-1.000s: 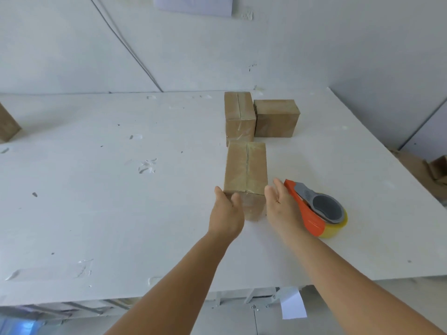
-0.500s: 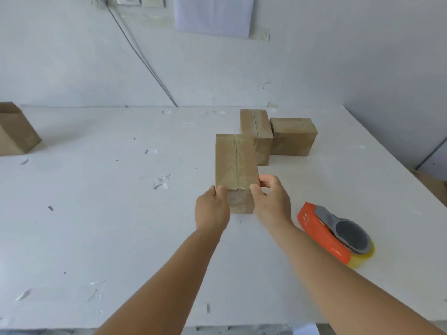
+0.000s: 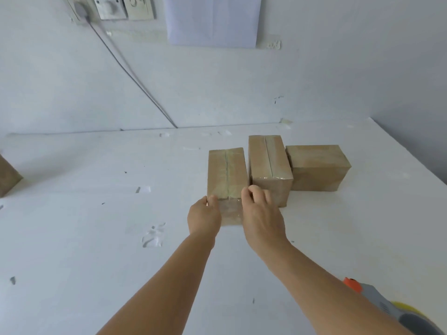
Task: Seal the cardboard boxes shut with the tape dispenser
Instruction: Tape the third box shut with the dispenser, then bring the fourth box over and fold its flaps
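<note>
On the white table (image 3: 72, 238), surface scuffed and gouged, dark specks scattered, a torn patch left of the held box. Landmark: the taped cardboard box (image 3: 227, 175) between the person's hands.

Left hand (image 3: 204, 217) grips the box's near left corner, thumb up on the top edge, fingers wrapped round the side. Right hand (image 3: 262, 218) grips the near right corner, fingers curled over the top edge. Clear tape runs along the box's centre seam and down its near face.

Just right of that box, touching or nearly so: a second box (image 3: 269, 165), also taped along its seam, standing a little farther back. Right again, against it, a third box (image 3: 316, 166) lying sideways.

Far left of the held box, at the frame edge, part of another box (image 3: 8, 176).

Tape dispenser (image 3: 391, 310) lies well apart, nearer the person and right of the held box, by the right forearm: orange tip, grey body, yellowish roll; partly cut off by the frame.

Behind the held box: white wall (image 3: 314, 68), table butted against it. Sheet of paper (image 3: 212, 20) fixed high up. Up and left, wall sockets (image 3: 116, 7), a plug with a grey cable (image 3: 135, 81) running diagonally down to the table's back edge. Side wall meets the table's right edge.
</note>
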`<state>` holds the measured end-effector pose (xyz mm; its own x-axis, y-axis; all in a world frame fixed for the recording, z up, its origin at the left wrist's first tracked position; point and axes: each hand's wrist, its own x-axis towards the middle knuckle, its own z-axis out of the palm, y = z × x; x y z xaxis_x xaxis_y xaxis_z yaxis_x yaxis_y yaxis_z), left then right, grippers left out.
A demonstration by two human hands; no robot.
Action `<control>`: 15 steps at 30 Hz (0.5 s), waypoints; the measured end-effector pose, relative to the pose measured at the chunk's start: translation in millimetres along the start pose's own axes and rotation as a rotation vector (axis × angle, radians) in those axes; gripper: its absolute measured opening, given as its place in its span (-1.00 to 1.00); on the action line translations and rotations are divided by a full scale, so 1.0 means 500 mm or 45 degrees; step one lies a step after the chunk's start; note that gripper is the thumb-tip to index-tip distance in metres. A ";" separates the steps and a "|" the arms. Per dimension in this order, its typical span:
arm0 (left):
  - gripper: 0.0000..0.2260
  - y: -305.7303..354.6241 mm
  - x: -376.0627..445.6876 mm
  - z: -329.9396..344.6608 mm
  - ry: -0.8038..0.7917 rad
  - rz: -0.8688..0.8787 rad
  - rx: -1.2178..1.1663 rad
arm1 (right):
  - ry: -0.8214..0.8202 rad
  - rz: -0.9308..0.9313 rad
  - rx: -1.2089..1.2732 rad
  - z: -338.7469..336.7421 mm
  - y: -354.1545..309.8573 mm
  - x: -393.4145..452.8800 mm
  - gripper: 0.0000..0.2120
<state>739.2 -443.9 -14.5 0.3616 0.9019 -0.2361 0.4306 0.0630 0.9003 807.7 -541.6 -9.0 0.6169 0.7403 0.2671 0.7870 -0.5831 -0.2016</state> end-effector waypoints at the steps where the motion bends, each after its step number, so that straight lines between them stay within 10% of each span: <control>1: -0.70 0.003 0.013 0.007 0.005 0.007 -0.009 | 0.107 -0.033 -0.120 0.007 0.006 0.013 -0.57; 15: -0.67 0.071 0.121 0.060 0.018 0.121 0.177 | -0.164 -0.141 -0.381 -0.001 0.053 0.126 -0.37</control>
<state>801.0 -399.8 -7.9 0.3946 0.9071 -0.1464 0.5059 -0.0815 0.8587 867.5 -510.6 2.9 0.5383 0.8298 0.1473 0.8244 -0.5548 0.1123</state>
